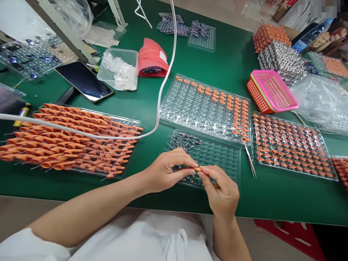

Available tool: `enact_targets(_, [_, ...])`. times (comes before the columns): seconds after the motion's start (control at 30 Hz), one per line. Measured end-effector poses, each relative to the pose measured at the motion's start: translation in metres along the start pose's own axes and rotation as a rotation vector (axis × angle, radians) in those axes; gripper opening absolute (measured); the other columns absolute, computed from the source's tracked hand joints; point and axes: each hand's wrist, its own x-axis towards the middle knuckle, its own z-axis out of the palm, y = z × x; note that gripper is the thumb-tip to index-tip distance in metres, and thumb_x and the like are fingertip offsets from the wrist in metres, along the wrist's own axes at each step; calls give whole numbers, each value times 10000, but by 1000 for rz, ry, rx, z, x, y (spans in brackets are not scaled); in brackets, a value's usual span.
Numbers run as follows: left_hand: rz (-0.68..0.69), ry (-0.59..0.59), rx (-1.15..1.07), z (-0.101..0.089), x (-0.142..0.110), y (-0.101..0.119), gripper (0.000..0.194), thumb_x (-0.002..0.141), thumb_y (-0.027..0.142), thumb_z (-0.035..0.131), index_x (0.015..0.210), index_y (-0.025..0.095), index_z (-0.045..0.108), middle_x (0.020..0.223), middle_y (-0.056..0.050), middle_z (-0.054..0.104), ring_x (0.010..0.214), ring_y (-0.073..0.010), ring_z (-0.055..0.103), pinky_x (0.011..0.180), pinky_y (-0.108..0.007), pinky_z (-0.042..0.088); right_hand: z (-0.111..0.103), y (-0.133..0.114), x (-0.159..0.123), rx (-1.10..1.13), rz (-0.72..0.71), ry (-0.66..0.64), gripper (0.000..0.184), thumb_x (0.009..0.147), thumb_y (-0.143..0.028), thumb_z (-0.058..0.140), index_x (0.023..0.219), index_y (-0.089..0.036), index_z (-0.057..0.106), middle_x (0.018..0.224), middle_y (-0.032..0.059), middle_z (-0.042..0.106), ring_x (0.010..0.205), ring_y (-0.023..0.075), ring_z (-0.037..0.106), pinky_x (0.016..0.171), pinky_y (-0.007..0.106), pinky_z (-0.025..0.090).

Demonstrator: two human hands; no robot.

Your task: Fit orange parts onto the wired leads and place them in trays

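Observation:
My left hand (167,172) and my right hand (221,190) meet over the front of the table, each pinching a small orange part (198,169) between thumb and fingertips. Most of the part is hidden by the fingers. Beneath them lies a clear moulded tray (225,163), with small dark pieces with thin wire ends (185,139) heaped at its left side. Behind it, a larger clear tray (187,105) holds orange pieces along its back and right side. Tweezers (249,161) rest at that tray's front right corner, close to my right hand.
Stacked orange pieces (59,137) fill the left. A white cable (160,98) hangs across the table. Right stand a filled tray (293,146) and pink basket (274,90). Behind are a phone (84,79), plastic tub (119,85) and red bundle (152,59). Another person's hand (323,40) shows far right.

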Motion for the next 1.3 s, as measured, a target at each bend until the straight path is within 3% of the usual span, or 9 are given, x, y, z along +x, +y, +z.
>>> enact_targets(0.4, [-30,-14,7,0,0,2,128,855,110,686,975,139,716,876,-77,734,818,-181,645,784,-326,509,0,1,2,73,-57,-11,393,791,34,676,1074,-238,680,948,29,729,840,173,687,699,320,572])
enact_targets(0.6, [-48,-17,17,0,0,3,119,866,133,676,978,150,713,884,-69,730,831,-177,647,796,-316,512,1,0,3,48,-65,-1,327,812,-9,670,1043,-240,686,939,26,736,822,177,703,704,327,578])
enact_targets(0.8, [-100,12,143,0,-3,3,339,811,247,762,1124,171,655,962,-61,713,884,-184,647,808,-307,521,0,-1,-1,-6,91,40,168,860,-110,654,983,-221,684,893,44,719,789,178,683,673,305,564])
enact_targets(0.9, [-60,57,232,1,-4,3,321,793,282,784,1063,166,654,941,-62,713,872,-194,641,804,-317,515,0,-1,-1,-46,169,49,62,881,-171,642,920,-204,677,848,34,702,758,165,666,667,282,544])
enact_targets(1.1, [73,82,328,6,-5,2,127,901,214,653,1014,156,646,848,-52,712,771,-176,609,734,-305,487,0,-3,2,-120,178,25,32,889,-206,638,880,-208,669,807,7,685,700,134,632,626,237,499])
enact_targets(1.3, [85,38,393,4,-6,4,125,941,154,528,1000,135,636,828,-70,695,746,-175,590,693,-301,471,1,-3,2,-137,184,28,53,890,-221,629,852,-201,660,773,6,665,678,132,611,606,235,484])
